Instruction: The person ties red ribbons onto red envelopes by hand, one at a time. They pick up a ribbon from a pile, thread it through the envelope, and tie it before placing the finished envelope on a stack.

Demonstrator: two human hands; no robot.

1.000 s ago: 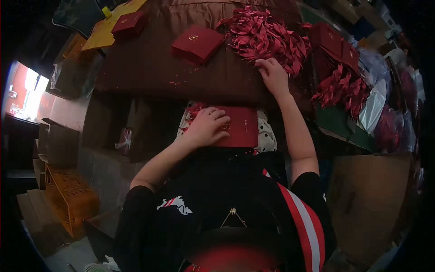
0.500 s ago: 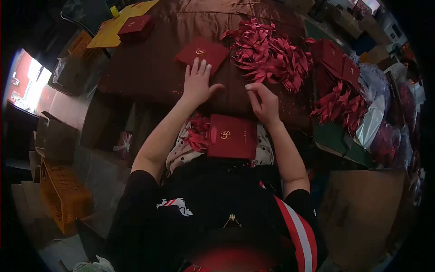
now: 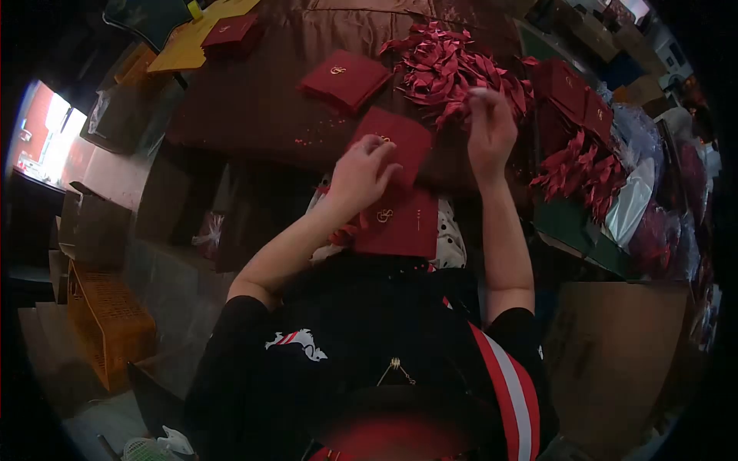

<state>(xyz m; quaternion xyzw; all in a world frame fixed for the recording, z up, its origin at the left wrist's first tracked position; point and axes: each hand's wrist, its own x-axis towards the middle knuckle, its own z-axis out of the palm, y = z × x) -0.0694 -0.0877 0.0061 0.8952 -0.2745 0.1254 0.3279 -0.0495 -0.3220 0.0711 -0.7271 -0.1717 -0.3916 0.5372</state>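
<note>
In the head view my left hand [image 3: 363,175] is closed over a flat dark red packet [image 3: 409,137], holding it tilted at the table's near edge. Its fingers partly cover the gold emblem. Another such packet [image 3: 407,230] lies on my lap, with red ribbon showing at its left side. My right hand [image 3: 492,134] is raised at the near edge of a heap of red ribbons [image 3: 438,65], fingers pinched together. What is between those fingertips, if anything, I cannot make out. A stack of matching packets [image 3: 344,79] rests on the table left of the ribbons.
The table has a brown satin cloth [image 3: 238,111]. More packets [image 3: 229,32] sit at the far left by a yellow sheet [image 3: 181,48]. To the right are ribboned packets [image 3: 569,96] and clear plastic bags [image 3: 642,154]. Orange crate [image 3: 111,326] and cardboard box [image 3: 619,361] flank me.
My left hand has come back from the stack toward me with one packet in it. My right hand has moved right and away from me, to the ribbon heap.
</note>
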